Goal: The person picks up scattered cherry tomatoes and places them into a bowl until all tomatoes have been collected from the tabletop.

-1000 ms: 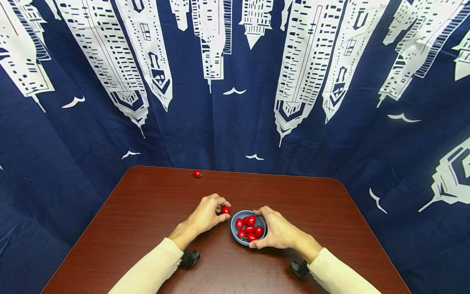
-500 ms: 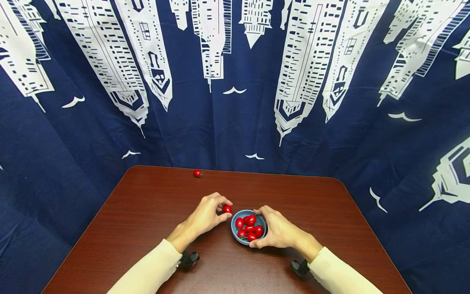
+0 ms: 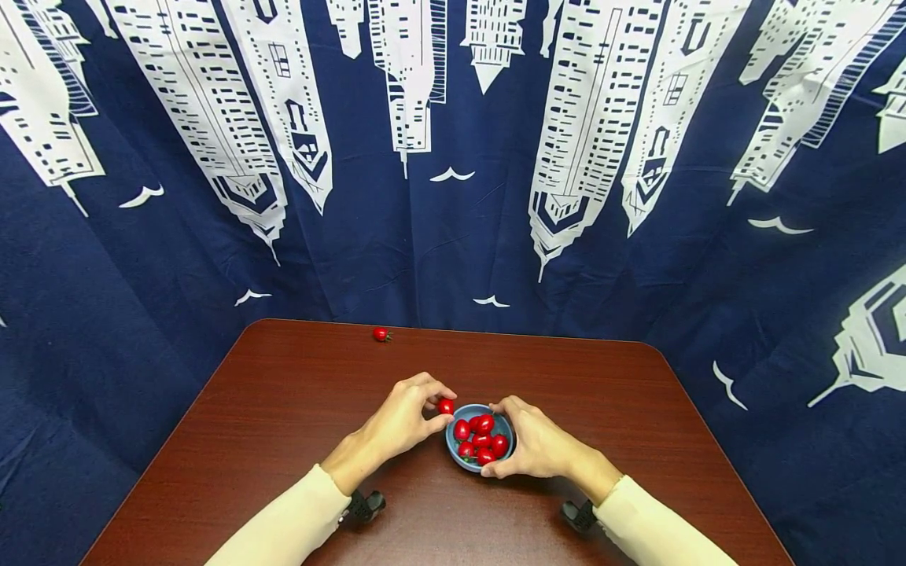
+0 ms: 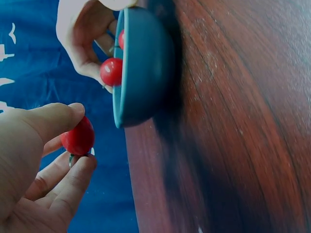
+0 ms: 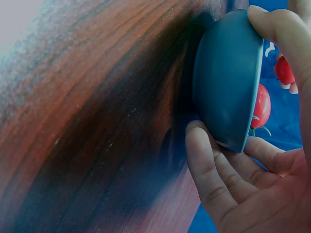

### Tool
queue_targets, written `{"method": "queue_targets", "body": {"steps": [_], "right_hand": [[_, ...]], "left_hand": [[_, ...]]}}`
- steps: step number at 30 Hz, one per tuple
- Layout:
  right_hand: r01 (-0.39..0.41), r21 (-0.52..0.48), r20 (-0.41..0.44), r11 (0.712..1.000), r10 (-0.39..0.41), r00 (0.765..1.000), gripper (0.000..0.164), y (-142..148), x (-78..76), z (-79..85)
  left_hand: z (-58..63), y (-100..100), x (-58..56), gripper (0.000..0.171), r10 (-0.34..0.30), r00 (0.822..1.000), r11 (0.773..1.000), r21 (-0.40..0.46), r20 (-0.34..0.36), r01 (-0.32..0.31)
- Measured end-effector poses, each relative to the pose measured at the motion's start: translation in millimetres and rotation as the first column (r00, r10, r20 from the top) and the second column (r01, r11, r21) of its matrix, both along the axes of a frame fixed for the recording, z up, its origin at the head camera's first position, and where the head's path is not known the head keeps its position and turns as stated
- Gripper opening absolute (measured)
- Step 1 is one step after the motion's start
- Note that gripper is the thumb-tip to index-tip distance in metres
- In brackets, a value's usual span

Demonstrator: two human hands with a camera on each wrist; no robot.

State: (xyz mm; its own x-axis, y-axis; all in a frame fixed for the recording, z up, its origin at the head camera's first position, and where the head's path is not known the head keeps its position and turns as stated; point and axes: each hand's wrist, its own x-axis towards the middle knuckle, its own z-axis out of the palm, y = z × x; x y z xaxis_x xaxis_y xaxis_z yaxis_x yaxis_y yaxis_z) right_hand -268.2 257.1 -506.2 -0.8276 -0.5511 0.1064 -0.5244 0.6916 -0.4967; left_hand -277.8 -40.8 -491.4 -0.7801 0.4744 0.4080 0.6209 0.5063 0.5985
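My left hand (image 3: 406,415) pinches a red cherry tomato (image 4: 79,137) between thumb and fingertips, at the left rim of a small blue bowl (image 4: 148,68). A green stem pokes out beneath that tomato in the left wrist view. Several cherry tomatoes (image 3: 482,442) lie inside the bowl, some with green stems. From the right side, my right hand (image 3: 538,440) grips the bowl, thumb at the near rim and fingers at the far rim. In the right wrist view, the thumb (image 5: 272,22) presses one side of the bowl's rim and the fingers curl around the other side.
Another cherry tomato (image 3: 381,335) with a green stem lies by the far edge of the brown wooden table (image 3: 566,373). Behind the table hangs a dark blue cloth (image 3: 453,244) printed with white buildings and birds.
My left hand has moved right with its cherry tomato, up to the bowl's left rim. The right hand and the bowl have stayed in place.
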Motion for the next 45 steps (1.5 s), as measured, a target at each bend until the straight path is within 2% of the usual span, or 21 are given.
{"method": "queue_targets", "body": {"steps": [17,26,33,39,45], "right_hand": [[0.000,0.009,0.015,1.000,0.000,1.000,0.095,-0.9,1.3,1.1],[0.000,0.010,-0.004,1.000,0.000,1.000,0.095,-0.4,0.9,0.5],[-0.006,0.010,-0.003,1.000,0.006,1.000,0.095,-0.9,0.5,0.3],[-0.011,0.000,0.010,1.000,0.011,1.000,0.094,-1.0,1.0,0.6],[-0.010,-0.008,0.016,1.000,0.010,1.000,0.093,-1.7,0.9,0.9]], "left_hand": [[2.8,12.2,16.8,0.032,-0.078,0.997,0.997,-0.025,-0.016,0.077],[3.0,15.3,19.9,0.030,-0.091,0.995,0.995,-0.037,-0.029,0.090],[3.9,14.9,20.7,0.031,-0.078,0.997,0.995,-0.058,-0.026,0.076],[4.6,12.2,22.6,0.049,-0.035,0.999,0.990,-0.135,-0.019,0.032],[4.0,10.9,22.2,0.052,-0.025,0.998,0.990,-0.138,-0.058,0.017]]}}
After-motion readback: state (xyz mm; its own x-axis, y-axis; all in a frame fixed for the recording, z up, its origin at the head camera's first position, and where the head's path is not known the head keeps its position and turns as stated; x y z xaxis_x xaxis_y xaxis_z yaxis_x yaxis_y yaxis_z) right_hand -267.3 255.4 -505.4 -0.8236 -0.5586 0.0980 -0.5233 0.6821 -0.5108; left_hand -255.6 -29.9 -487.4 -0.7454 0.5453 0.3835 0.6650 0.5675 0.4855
